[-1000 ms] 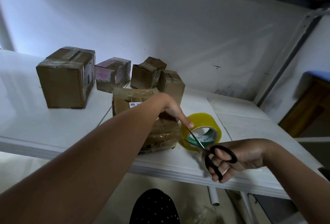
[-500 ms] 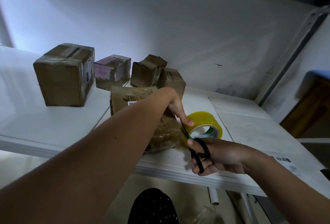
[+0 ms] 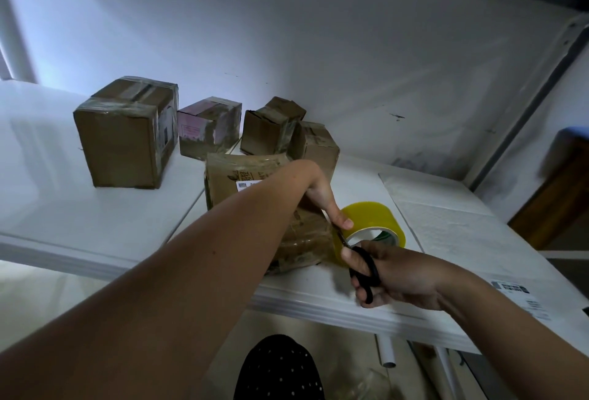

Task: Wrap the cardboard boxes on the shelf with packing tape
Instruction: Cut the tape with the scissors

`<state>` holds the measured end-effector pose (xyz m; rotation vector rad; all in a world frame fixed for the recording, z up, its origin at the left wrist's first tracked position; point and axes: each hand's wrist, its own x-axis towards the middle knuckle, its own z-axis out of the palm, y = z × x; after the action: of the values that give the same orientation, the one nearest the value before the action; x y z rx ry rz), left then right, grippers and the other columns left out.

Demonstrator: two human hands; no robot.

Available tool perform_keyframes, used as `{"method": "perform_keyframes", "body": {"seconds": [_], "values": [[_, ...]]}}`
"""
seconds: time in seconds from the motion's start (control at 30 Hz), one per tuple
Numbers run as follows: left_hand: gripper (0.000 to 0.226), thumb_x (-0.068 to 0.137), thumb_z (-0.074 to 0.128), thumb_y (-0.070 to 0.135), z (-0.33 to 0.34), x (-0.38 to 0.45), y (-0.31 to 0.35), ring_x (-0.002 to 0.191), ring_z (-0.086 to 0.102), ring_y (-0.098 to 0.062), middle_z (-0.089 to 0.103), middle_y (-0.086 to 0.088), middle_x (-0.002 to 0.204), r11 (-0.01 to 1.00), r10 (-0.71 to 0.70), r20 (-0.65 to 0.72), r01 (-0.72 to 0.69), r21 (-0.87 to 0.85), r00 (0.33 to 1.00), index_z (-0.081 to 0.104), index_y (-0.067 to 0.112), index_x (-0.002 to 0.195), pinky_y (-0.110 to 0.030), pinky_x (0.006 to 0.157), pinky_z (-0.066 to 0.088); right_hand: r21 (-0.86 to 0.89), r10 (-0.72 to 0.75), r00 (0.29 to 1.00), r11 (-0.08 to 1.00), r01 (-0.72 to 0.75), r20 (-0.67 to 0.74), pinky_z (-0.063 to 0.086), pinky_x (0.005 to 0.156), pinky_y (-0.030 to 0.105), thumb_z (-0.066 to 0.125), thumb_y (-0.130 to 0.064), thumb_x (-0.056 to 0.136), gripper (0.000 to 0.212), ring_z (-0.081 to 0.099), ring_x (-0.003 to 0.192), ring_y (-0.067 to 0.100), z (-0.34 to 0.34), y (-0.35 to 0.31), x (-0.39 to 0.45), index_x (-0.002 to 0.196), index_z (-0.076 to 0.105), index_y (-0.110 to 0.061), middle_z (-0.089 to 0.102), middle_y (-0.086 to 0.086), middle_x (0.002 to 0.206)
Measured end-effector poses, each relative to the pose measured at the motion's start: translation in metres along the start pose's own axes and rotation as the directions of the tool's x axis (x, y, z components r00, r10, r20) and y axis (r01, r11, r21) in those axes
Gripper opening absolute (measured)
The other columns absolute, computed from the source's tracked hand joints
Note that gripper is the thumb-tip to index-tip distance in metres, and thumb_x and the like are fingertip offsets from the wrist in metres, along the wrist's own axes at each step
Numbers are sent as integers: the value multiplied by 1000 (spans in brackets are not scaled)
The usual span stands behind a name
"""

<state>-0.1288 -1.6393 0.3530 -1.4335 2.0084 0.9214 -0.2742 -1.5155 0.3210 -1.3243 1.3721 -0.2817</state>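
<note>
A tape-wrapped cardboard box (image 3: 242, 182) lies near the front edge of the white shelf (image 3: 95, 224). My left hand (image 3: 325, 198) rests on its right side, thumb pressing at the box's edge next to the yellow tape roll (image 3: 369, 217). My right hand (image 3: 392, 272) grips black-handled scissors (image 3: 363, 269), whose blades point up into the gap between box and roll, just under my left thumb. The tape strip itself is too thin to make out.
Several more taped cardboard boxes stand further back: a large one (image 3: 127, 135) at the left, a pink-labelled one (image 3: 207, 127), two small ones (image 3: 271, 127) behind. A paper label (image 3: 510, 288) lies on the shelf at the right. A white wall closes the back.
My right hand brought the scissors left and up to the gap between box and roll; the blades have closed in under my left thumb. The left hand stayed on the box.
</note>
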Motion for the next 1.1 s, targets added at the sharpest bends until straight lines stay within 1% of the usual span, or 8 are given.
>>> {"method": "perform_keyframes", "body": {"seconds": [0.07,0.13,0.27,0.4,0.57,0.73,1.0,1.1], "values": [[83,86,45,67,1,-2,0,143,23,-30,23,-10,157,999,11,-64,-13,-30,998,26,17,150,-42,113,23,-106,26,998,994,-20,56,48,93,39,50,-63,71,43,56,76,9,-3,-2,-2,93,46,-25,52,2,83],[89,84,43,70,2,-3,1,146,10,-28,10,-6,160,999,13,-109,-17,-40,994,15,20,153,-41,112,20,-137,44,996,990,-33,82,46,97,42,48,-65,70,42,58,83,9,-4,-5,-3,92,46,-29,53,3,89],[84,88,41,67,3,-5,2,145,13,-25,15,-6,159,999,23,-134,-29,-43,991,16,20,153,-37,110,22,-130,33,996,991,-22,80,52,84,35,52,-62,69,48,61,78,12,-16,-11,-8,96,52,-23,53,4,91],[86,87,42,68,3,-3,1,146,13,-26,13,-6,160,998,32,-140,-41,-57,990,15,21,153,-38,110,22,-46,-3,1000,999,4,21,53,86,33,51,-58,71,48,67,78,14,-9,-6,-6,101,53,-20,60,4,88],[94,82,45,72,3,-1,0,146,12,-28,8,-7,160,998,6,-123,-13,-58,992,13,20,153,-39,108,25,62,-19,1000,998,21,-22,55,70,29,52,-50,85,37,66,67,16,3,-5,1,94,54,-15,62,7,81],[92,81,43,74,4,2,0,144,17,-29,9,-9,160,998,0,-111,-8,-69,994,14,23,153,-36,101,28,41,26,1000,999,-26,0,55,69,29,46,-52,89,44,66,66,15,3,-11,5,103,57,-12,64,4,75],[94,80,45,74,5,6,-4,144,16,-30,11,-10,159,999,-11,-106,6,-46,994,19,20,153,-41,109,24,-43,-69,994,997,66,-89,46,49,19,55,-42,93,29,56,48,7,2,-7,7,84,54,-15,58,-5,56],[92,81,45,73,5,7,-5,144,18,-30,14,-10,159,998,-9,-113,3,-55,993,22,19,152,-40,108,24,-65,-57,995,997,52,-85,46,50,18,55,-47,91,33,56,48,5,2,-5,6,78,53,-17,58,-6,54]]}}
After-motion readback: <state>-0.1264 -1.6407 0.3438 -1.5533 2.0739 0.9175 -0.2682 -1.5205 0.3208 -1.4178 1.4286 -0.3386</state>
